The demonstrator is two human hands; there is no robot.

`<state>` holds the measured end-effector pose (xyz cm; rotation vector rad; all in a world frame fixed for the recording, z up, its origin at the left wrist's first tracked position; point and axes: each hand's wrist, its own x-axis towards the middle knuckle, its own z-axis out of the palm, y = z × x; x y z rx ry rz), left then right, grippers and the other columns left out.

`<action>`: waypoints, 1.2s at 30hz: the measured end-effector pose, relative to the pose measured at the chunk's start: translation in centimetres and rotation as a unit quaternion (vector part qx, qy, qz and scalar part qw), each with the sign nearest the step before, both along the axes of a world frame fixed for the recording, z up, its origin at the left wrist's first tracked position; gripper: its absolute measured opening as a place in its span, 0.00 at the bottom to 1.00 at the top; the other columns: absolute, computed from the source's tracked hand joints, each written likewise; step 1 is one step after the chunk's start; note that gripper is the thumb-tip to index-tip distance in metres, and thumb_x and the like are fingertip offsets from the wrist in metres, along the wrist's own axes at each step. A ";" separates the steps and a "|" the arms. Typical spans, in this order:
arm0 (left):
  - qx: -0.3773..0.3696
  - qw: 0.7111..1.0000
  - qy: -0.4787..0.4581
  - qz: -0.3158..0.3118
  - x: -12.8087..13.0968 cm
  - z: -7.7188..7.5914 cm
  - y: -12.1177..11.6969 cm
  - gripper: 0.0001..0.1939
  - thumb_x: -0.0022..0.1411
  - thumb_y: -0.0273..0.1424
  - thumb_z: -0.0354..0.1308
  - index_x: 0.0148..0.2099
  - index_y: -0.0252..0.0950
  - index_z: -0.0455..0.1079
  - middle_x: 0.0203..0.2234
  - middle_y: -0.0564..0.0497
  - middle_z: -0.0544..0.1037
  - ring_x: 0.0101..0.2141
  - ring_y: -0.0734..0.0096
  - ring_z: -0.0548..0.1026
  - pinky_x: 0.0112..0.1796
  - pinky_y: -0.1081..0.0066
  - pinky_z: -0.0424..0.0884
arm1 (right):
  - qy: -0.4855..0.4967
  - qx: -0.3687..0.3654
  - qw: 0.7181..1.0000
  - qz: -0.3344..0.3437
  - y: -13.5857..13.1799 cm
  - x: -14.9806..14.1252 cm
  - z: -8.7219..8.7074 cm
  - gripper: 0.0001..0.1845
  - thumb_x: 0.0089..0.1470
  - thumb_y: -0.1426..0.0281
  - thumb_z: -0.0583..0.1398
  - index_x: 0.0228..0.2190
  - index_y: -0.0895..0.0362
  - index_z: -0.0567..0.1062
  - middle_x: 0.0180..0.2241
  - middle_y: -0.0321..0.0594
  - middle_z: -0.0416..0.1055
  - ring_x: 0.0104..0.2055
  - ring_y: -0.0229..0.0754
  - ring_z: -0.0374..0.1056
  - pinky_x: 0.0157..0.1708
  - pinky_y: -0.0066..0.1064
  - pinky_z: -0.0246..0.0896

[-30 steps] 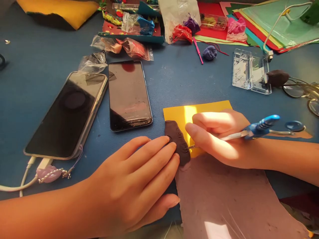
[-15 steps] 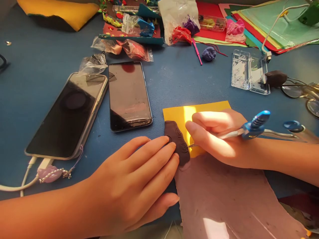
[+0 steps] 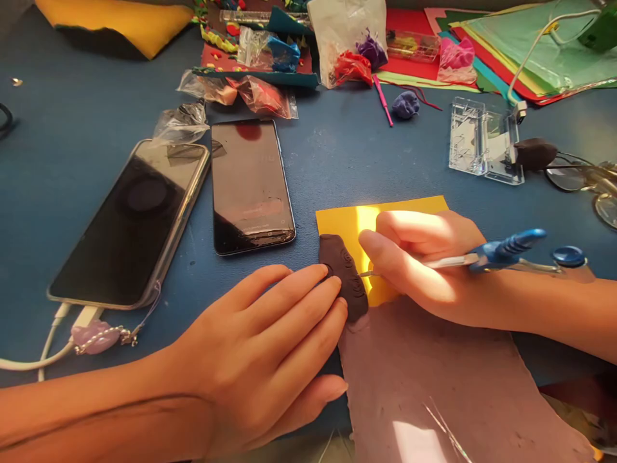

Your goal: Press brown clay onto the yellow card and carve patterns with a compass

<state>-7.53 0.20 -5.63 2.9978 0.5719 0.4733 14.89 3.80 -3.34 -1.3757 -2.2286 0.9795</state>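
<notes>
My right hand grips a drawing compass with a blue head and metal legs. The compass point comes to the right edge of a dark brown clay strip, which bears small curved, ring-like marks. My left hand lies flat with its fingers stretched out, the fingertips resting on the strip's left side and hiding part of it. Under the strip is a yellow sheet, lit by a patch of sun. Below, a flat mauve-brown clay layer spreads towards me, partly covered by my right hand.
Two phones lie left of the work, the farther one with a white cable. Bagged clay, a pink tool, a purple clay lump, a clear case, glasses and coloured sheets line the back and right.
The compass has tilted, its blue head swinging to the right and lower, and its point has shifted slightly up along the strip's edge. My left hand stays in place.
</notes>
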 end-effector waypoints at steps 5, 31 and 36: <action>0.005 1.000 0.005 -0.006 -0.1 0.0 0.1 0.19 0.67 0.32 0.51 0.55 0.26 0.68 0.52 0.38 0.75 0.55 0.51 0.69 0.51 0.56 0.68 | 0.008 0.045 0.999 -0.010 -0.3 0.2 -0.6 0.20 0.61 0.67 0.50 0.18 0.54 0.52 0.16 0.29 0.47 0.17 0.32 0.45 0.19 0.28 0.44; 0.036 0.996 -0.076 -0.001 -0.3 -1.0 -0.9 0.15 0.66 0.32 0.49 0.47 0.34 0.74 0.47 0.48 0.79 0.53 0.58 0.72 0.51 0.60 0.71 | 0.101 0.032 0.994 0.031 -0.4 0.6 -1.6 0.23 0.61 0.66 0.52 0.17 0.54 0.50 0.15 0.28 0.47 0.17 0.31 0.42 0.18 0.28 0.42; 0.038 0.996 -0.084 0.014 -0.6 -1.5 -2.1 0.15 0.66 0.31 0.47 0.46 0.36 0.74 0.46 0.51 0.79 0.55 0.63 0.70 0.51 0.63 0.72 | 0.119 -0.027 0.993 0.008 -0.4 0.3 -1.0 0.25 0.60 0.61 0.54 0.16 0.54 0.53 0.14 0.29 0.52 0.17 0.31 0.47 0.18 0.27 0.45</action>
